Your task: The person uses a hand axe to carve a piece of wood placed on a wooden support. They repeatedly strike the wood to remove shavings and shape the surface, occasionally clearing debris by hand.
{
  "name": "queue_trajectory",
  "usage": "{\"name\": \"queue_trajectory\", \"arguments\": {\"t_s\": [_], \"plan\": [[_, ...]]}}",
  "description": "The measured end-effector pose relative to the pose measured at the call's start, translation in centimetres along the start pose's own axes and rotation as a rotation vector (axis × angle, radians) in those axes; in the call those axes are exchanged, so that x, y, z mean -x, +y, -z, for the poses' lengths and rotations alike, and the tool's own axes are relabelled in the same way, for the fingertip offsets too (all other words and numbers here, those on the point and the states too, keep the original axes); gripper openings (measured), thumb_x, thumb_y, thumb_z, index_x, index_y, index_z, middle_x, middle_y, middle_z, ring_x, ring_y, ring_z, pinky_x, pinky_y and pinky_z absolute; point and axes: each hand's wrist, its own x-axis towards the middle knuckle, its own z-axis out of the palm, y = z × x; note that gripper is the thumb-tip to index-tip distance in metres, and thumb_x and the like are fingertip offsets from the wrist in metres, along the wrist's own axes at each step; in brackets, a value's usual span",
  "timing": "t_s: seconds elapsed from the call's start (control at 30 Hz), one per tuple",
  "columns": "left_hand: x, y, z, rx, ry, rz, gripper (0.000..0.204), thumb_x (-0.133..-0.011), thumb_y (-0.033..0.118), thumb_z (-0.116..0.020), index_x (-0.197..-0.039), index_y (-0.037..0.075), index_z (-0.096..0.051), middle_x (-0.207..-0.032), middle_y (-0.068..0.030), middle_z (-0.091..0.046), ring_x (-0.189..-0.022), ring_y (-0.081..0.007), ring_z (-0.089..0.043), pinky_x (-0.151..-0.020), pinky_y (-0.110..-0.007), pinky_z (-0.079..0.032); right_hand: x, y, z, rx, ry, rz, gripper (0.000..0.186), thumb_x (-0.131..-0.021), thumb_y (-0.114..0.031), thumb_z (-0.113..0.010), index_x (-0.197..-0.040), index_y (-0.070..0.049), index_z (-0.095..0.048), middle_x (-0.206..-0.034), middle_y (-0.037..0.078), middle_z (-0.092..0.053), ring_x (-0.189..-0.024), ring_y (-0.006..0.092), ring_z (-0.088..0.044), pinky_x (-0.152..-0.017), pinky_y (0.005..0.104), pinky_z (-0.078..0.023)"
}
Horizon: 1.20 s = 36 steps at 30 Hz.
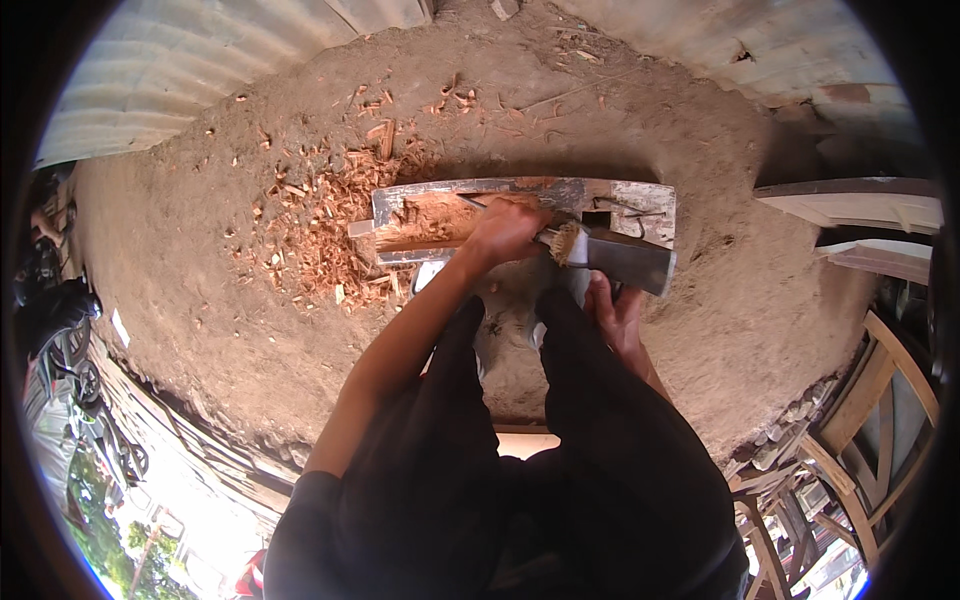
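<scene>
A long weathered wooden piece (430,186) lies crosswise before my legs, its left part cut down to raw orange-brown wood. My left hand (508,230) is closed around a chisel (470,201), whose thin metal end points left over the hollowed wood. Right of that hand is a frayed, pale tan end (568,244); I cannot tell whether it belongs to the chisel handle or to the block beside it. My right hand (618,315) grips a dark rectangular mallet-like block (632,262) from its near side; its handle is hidden.
Wood chips (335,225) are heaped on the dirt floor (700,330) at the left. Bent metal rods (635,208) lie on the wooden piece's right end. Curved wooden panels (870,205) and wooden frames (860,420) stand at the right. Corrugated sheets (220,60) border the far side.
</scene>
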Motion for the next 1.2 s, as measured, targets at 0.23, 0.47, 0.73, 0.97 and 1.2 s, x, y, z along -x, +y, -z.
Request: {"name": "queue_trajectory", "arguments": {"t_s": [0.23, 0.47, 0.73, 0.97, 1.2], "plan": [[-0.8, 0.6, 1.2, 0.042, 0.072, 0.147, 0.042, -0.067, 0.024, -0.077, -0.107, 0.011, -0.074, -0.088, -0.0154, -0.074, -0.085, -0.0352, -0.073, -0.077, -0.046, -0.058, -0.6, -0.4, 2.7, -0.060, -0.127, -0.376, 0.039, -0.107, -0.035, -0.057, -0.090, 0.000, -0.055, -0.059, 0.006, -0.053, -0.045, 0.0124, -0.051, -0.041, 0.0305, -0.040], [-2.1, 0.3, 2.0, 0.122, 0.115, 0.181, 0.038, -0.068, 0.023, -0.073, -0.102, 0.008, -0.074, -0.090, -0.0188, -0.074, -0.088, -0.0393, -0.072, -0.081, -0.049, -0.058, -0.4, -0.2, 1.3, -0.140, -0.120, -0.313, 0.043, -0.108, -0.038, -0.055, -0.092, 0.001, -0.056, -0.061, 0.005, -0.052, -0.045, 0.0134, -0.051, -0.041, 0.0302, -0.041], [-0.6, 0.3, 1.6, -0.085, -0.144, -0.077, 0.033, -0.070, 0.031, -0.074, -0.095, 0.009, -0.071, -0.088, -0.0139, -0.075, -0.086, -0.0352, -0.074, -0.076, -0.048, -0.057, -0.1, -0.7, 2.7, -0.142, -0.145, -0.349, 0.042, -0.109, -0.038, -0.054, -0.094, 0.002, -0.056, -0.064, 0.005, -0.053, -0.045, 0.0128, -0.051, -0.041, 0.0287, -0.041], [1.7, -2.3, 0.2, -0.195, -0.136, -0.288, 0.031, -0.071, 0.031, -0.074, -0.096, 0.012, -0.068, -0.085, -0.0097, -0.074, -0.082, -0.0308, -0.074, -0.071, -0.045, -0.057, 2.8, -1.9, 3.8, -0.131, -0.101, -0.406, 0.039, -0.108, -0.034, -0.055, -0.096, 0.003, -0.055, -0.060, 0.004, -0.051, -0.046, 0.0113, -0.051, -0.042, 0.0286, -0.041], [2.1, -1.0, -0.9, 0.002, 0.119, -0.358, 0.031, -0.067, 0.024, -0.075, -0.093, 0.011, -0.062, -0.076, -0.0079, -0.068, -0.076, -0.0302, -0.072, -0.068, -0.044, -0.057, 2.3, -2.0, 2.7, -0.106, -0.146, -0.428, 0.041, -0.109, -0.037, -0.052, -0.099, 0.003, -0.056, -0.063, 0.005, -0.053, -0.046, 0.0123, -0.051, -0.042, 0.0285, -0.041]]}}
